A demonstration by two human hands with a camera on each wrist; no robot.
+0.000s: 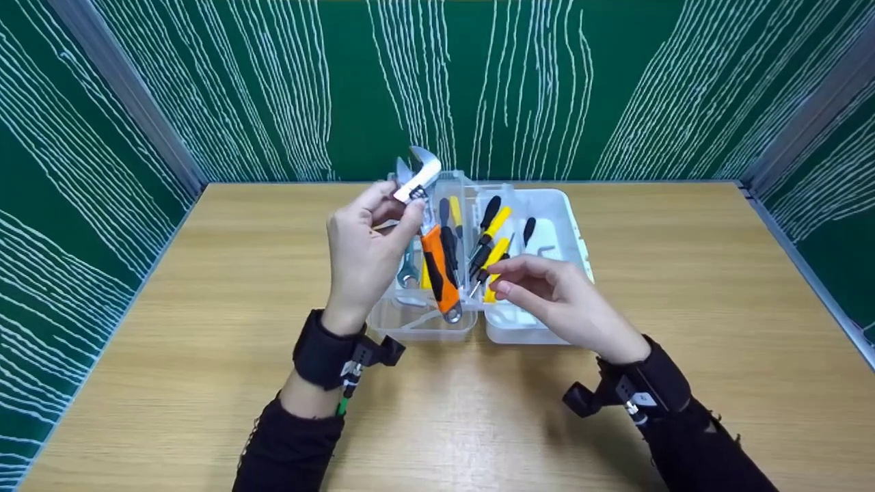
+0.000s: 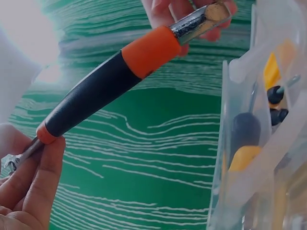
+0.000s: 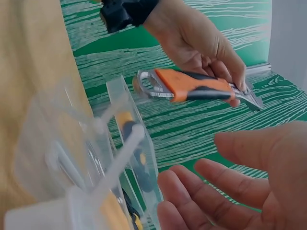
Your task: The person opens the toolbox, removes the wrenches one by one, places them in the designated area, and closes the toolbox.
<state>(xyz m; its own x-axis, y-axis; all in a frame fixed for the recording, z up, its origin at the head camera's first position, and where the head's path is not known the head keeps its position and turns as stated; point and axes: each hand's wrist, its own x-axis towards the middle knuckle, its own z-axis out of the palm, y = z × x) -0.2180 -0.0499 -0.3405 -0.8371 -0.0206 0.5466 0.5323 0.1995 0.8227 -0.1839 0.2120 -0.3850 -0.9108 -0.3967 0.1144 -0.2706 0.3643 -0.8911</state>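
Note:
My left hand [image 1: 362, 249] pinches an adjustable wrench [image 1: 437, 263] just below its head, between thumb and fingers. The wrench hangs over the open toolbox, jaws up, its orange and black handle [image 2: 96, 93] sloping down to a metal eye at the end. My right hand [image 1: 567, 301] hovers above the box's right half with nothing in it, fingers loosely bent and thumb apart from them. Under the hands, the translucent toolbox [image 1: 526, 335] holds several yellow and black screwdrivers [image 1: 499, 253]. A teal wrench [image 1: 408, 270] lies in its left half, partly hidden behind my left hand.
The toolbox stands on a wooden table [image 1: 225, 328], its clear lid section [image 1: 424, 328] folded out to the left. A black-handled tool [image 1: 530, 231] and a hex key [image 1: 545, 250] lie in the right part. Green walls [image 1: 465, 82] with white lines enclose the table.

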